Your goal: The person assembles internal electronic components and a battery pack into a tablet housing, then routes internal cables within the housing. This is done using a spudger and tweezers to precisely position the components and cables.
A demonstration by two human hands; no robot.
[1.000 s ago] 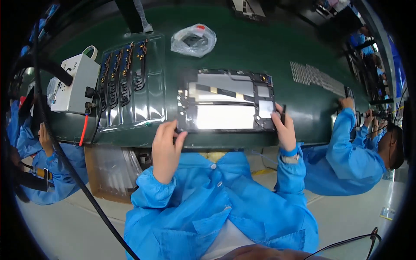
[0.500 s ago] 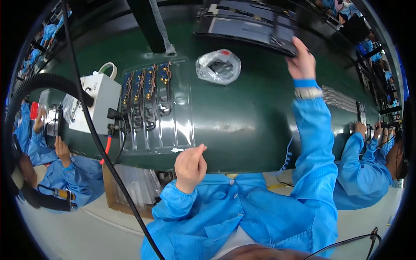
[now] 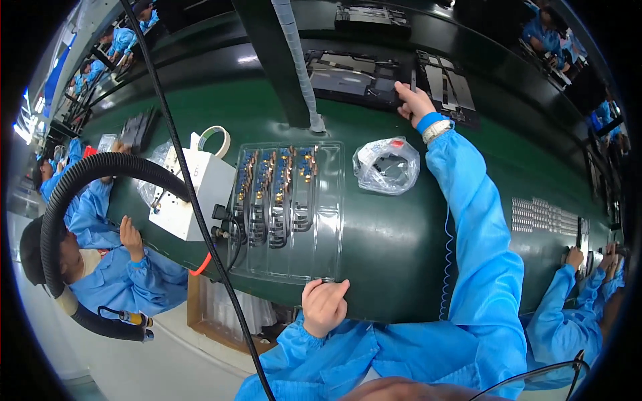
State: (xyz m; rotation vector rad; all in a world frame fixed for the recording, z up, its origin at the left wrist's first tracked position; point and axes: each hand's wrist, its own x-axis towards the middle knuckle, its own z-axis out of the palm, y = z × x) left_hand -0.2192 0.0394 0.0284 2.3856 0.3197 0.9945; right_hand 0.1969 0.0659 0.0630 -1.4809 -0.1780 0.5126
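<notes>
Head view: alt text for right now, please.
A person's right hand reaches across a green bench to the right end of a dark panel. The left hand is at the near edge, by a clear tray of cabled parts.

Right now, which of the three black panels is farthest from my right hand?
The uppermost panel in the picture, beyond the other two. The left panel and the right panel both lie close beside the right hand.

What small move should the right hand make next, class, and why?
Probably loosen its fingers and draw the right hand back from the dark panel: the panel seems to rest on the far side of the table, beside a second panel, and the fingers are only at its right end.
</notes>
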